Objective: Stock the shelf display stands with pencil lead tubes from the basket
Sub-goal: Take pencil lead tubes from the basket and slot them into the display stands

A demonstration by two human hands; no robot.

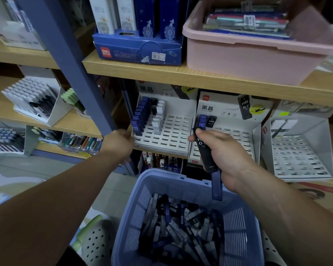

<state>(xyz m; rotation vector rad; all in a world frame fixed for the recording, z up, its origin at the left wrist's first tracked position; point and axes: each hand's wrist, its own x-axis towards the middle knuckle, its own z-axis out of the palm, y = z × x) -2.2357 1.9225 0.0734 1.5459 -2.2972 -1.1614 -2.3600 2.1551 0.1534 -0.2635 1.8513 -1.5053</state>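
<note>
Directly below the grip, the basket (138,208) is heaped with loose pencil lead tubes (181,227), black, blue and pale ones jumbled together. Above it, the right hand (225,152) is clenched round a black tube (205,150) marked HB 0.7, with a blue tube (216,187) hanging out under the palm. Left of the grip, the left hand (119,144) meets the front corner of the left stand (167,135); whether it grasps the edge I cannot tell. That stand carries a blue row, one black tube and some white. Just beyond the grip, the middle stand (238,135) holds a few blue tubes and one black at its back left. The held black tube probably belongs in front of that one, lowered straight so it seats without tipping its neighbours.
</note>
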